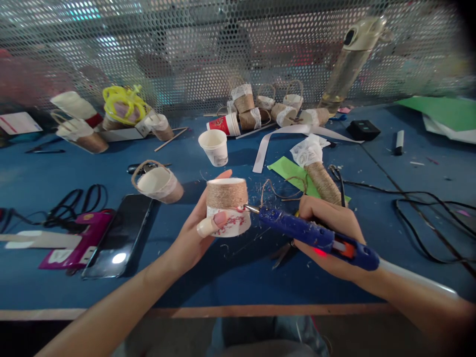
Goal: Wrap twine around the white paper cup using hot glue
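Note:
My left hand (203,215) is closed round a paper cup (231,223), its thumb in front with a light wrap on it. Twine covers the cup's upper band, while its lower part is white with a reddish print. In my right hand (334,228) is a blue hot glue gun (297,229) with a clear glue stick out of its back and a red light glowing. The metal nozzle touches or nearly touches the cup's side at the edge of the twine. Beyond my right hand lie a twine roll (323,183), white lace (308,149) and green paper (288,171).
A plain paper cup (214,148), a handled twine basket (159,183) and a phone (119,238) lie around the hands. Scissors (283,254) sit beneath the glue gun. Several small baskets (243,101) and a tilted bottle (345,64) stand by the perforated screen. Black cable (401,191) runs right.

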Demonstrator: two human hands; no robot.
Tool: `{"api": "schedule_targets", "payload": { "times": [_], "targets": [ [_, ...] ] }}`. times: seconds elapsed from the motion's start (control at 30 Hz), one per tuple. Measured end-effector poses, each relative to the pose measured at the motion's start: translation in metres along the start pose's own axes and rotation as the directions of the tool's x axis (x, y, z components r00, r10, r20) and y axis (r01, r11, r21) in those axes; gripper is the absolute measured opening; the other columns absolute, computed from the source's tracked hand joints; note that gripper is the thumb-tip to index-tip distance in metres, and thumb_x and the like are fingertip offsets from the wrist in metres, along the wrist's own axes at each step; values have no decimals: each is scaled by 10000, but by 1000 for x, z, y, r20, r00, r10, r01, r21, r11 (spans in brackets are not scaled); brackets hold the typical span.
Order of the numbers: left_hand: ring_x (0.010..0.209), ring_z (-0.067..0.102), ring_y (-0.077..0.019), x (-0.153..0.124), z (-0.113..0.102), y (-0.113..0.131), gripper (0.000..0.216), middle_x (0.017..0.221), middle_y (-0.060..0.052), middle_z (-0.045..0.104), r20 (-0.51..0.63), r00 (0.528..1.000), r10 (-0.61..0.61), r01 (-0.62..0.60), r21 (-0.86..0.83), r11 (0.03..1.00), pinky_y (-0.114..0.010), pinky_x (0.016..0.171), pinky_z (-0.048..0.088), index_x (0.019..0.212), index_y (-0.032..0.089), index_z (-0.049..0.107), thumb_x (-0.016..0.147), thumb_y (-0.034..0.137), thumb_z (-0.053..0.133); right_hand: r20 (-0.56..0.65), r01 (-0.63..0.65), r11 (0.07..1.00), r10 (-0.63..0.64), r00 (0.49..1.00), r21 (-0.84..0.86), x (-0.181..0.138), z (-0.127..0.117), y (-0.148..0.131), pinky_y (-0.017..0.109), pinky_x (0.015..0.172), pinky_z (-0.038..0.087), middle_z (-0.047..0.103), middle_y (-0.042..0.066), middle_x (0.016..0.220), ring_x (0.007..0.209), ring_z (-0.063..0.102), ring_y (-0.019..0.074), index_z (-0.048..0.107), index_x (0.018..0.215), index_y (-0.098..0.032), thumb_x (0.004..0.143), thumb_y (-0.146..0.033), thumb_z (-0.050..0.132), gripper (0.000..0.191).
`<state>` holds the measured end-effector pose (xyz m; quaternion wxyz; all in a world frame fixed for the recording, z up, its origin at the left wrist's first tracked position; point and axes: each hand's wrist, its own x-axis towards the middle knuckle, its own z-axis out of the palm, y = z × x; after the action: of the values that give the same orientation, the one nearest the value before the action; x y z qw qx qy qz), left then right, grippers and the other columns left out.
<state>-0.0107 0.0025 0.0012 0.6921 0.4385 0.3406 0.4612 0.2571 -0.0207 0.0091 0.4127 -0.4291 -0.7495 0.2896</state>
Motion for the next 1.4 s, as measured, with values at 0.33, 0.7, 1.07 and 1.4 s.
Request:
{"api": "schedule_targets", "payload": {
  "times": [0.33,0.7,1.07,1.4],
  "targets": [
    [1132,671,-232,-1,0,3,814,1346,-37,698,-32,999,-36,36,12,999,-318,957,554,1569,344,449,836,452,787,21,-29,998,28,999,59,0,-1,1,291,547,351,478,-49,696,584,434,118,435,748,-245,802,-79,675,297],
    [1153,678,-224,3,5,4,559,1366,-23,688,-44,998,53,-53,-1,999,-326,962,573,1429,333,616,889,390,746,19,-73,995,72,997,71,4,-2,-1,307,559,361,512,-36,685,589,472,134,459,729,-247,783,-42,628,272],
    [1207,668,-241,2,2,-1,592,1365,-33,709,48,998,43,-42,-19,999,-312,1008,533,1507,314,553,933,392,675,40,-70,992,67,997,101,2,0,-8,307,548,345,501,-41,684,580,460,129,452,729,-245,805,-86,672,282],
    [1055,715,-242,2,9,6,780,1239,-49,736,0,1000,29,-29,-93,995,-371,932,585,1602,334,378,896,376,706,7,-72,991,71,997,117,2,1,-2,326,540,354,535,-26,681,570,485,147,466,725,-257,779,-74,661,272]
  ]
}}
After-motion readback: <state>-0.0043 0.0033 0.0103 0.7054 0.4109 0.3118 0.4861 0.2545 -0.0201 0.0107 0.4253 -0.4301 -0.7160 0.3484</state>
